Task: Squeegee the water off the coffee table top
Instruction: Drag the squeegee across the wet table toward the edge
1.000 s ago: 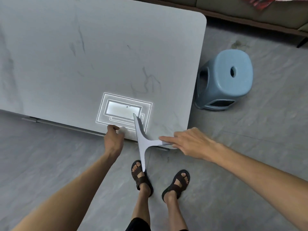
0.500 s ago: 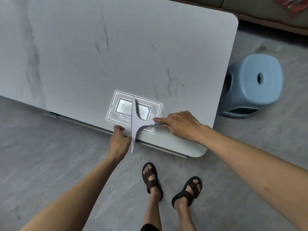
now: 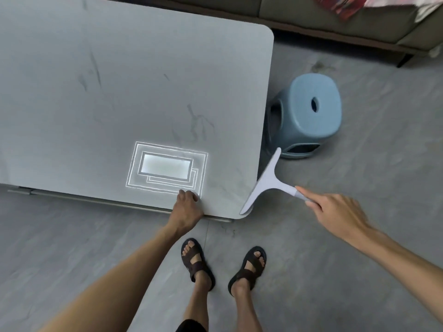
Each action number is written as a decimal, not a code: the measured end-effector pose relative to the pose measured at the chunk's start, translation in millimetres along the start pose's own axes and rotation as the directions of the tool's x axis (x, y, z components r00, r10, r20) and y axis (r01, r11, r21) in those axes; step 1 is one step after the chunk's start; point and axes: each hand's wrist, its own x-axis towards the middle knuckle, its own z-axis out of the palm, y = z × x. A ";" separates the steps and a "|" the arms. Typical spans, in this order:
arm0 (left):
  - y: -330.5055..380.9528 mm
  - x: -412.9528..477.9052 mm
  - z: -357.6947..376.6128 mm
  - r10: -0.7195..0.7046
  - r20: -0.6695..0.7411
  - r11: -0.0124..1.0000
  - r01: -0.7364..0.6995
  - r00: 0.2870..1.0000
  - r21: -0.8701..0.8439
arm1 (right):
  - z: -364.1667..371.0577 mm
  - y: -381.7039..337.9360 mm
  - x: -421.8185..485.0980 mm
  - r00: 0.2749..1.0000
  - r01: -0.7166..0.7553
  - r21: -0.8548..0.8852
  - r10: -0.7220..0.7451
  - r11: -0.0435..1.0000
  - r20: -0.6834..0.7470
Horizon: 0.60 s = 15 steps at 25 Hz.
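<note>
The grey marble-look coffee table top (image 3: 119, 97) fills the upper left, with a bright reflection of a ceiling light near its front edge. My right hand (image 3: 335, 214) grips the handle of a white T-shaped squeegee (image 3: 266, 182). The blade runs diagonally at the table's near right corner, its lower tip over the corner and its upper tip past the right edge. My left hand (image 3: 187, 206) rests on the front edge of the table, fingers curled over the top. I cannot make out water on the surface.
A light blue plastic stool (image 3: 304, 113) stands on the floor just right of the table. A sofa (image 3: 335, 17) with a red patterned cloth runs along the back. My sandalled feet (image 3: 223, 262) stand on the grey floor close to the table's front edge.
The squeegee has swept right, from the light reflection near my left hand to the table's right corner. My left hand stays on the front edge.
</note>
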 end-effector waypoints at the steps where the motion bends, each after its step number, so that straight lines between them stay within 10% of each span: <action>1: 4.9 -1.0 3.0 -0.011 -0.009 1.000 0.011 1.000 -0.006 | -3.6 2.7 -11.1 1.000 -0.005 -0.010 0.005 1.000 -0.026; 8: -2.9 -6.2 -16.8 -0.162 -0.189 0.977 0.131 0.969 -0.167 | -18.8 -48.3 -4.3 0.963 0.270 0.065 -0.270 0.961 -0.004; 15: -83.3 -15.7 -77.8 -0.380 -0.364 0.896 0.240 0.850 -0.374 | 9.3 -219.1 95.4 0.728 0.650 0.063 -0.643 0.758 0.238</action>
